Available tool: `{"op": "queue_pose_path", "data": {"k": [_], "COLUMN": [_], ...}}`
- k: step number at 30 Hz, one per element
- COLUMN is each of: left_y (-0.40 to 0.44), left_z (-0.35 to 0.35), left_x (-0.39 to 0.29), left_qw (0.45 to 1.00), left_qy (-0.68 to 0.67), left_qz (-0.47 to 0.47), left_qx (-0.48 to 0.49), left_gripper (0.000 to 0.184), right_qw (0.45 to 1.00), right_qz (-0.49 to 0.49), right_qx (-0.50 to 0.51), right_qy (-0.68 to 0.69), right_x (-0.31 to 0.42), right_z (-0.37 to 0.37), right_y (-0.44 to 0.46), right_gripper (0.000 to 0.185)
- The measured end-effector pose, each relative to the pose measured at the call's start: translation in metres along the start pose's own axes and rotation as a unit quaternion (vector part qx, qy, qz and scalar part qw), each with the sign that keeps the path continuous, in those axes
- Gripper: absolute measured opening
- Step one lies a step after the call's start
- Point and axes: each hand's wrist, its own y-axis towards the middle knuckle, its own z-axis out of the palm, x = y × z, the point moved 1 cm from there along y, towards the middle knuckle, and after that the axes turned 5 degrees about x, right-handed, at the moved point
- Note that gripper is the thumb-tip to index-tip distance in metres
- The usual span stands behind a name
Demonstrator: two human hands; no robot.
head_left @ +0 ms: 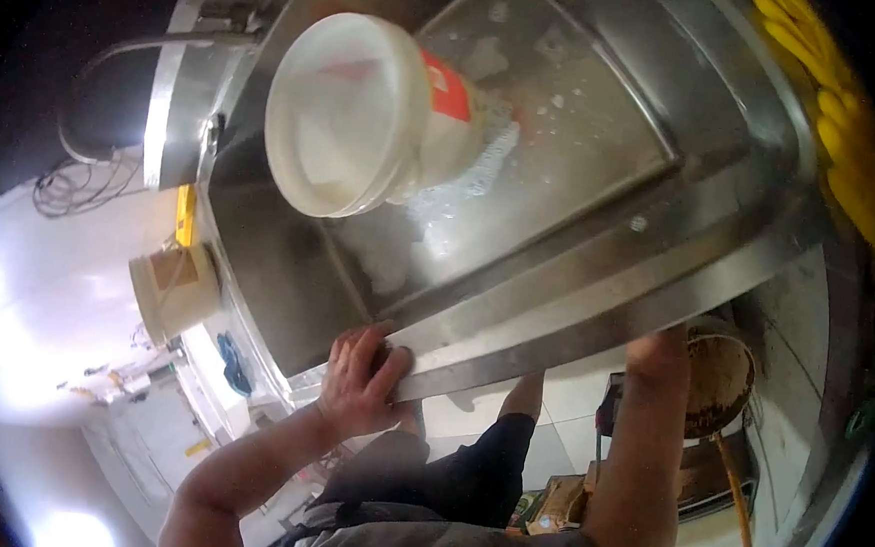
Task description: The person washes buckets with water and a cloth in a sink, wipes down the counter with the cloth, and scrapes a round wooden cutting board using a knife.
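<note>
My left hand (359, 374) is at the near left corner of a stainless steel sink (563, 356), its fingers curled over the front rim. My right forearm (651, 437) reaches under the sink's front edge, and the hand itself is hidden there. Inside the basin stands a white plastic bucket (342, 117) with a red label, and neither hand touches it. Soap suds (479, 171) and wet patches lie around its base on the sink floor.
Yellow rubber gloves (846, 148) hang at the far right edge. A second white bucket (174, 292) stands left of the sink. Below on the right are a brown-stained round container (719, 381) and a wooden handle (738, 513). A curved pipe (121, 49) arches at upper left.
</note>
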Motion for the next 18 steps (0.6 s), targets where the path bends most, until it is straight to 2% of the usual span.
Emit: {"op": "queue_pose_path", "data": {"k": [7, 12, 17, 18], "left_y": [-0.002, -0.005, -0.009, -0.011], "left_z": [0.002, 0.0, 0.001, -0.001], "left_x": [0.002, 0.005, 0.004, 0.003], "left_qw": [0.999, 0.998, 0.999, 0.999], "left_qy": [-0.03, -0.063, -0.027, -0.028], "left_qz": [-0.027, -0.023, -0.022, -0.025], "left_qx": [-0.009, -0.001, 0.02, -0.004], "left_gripper": [0.061, 0.073, 0.065, 0.065], "right_qw": [0.999, 0.997, 0.994, 0.994], "right_qz": [0.006, 0.004, -0.025, -0.027], "right_qx": [-0.005, -0.004, -0.02, -0.033], "right_qy": [-0.044, -0.081, -0.103, -0.098], "right_x": [-0.005, -0.006, 0.008, 0.017], "right_z": [-0.007, -0.009, -0.044, -0.057], "right_y": [-0.011, -0.022, -0.031, -0.035], "right_gripper": [0.041, 0.042, 0.043, 0.043]}}
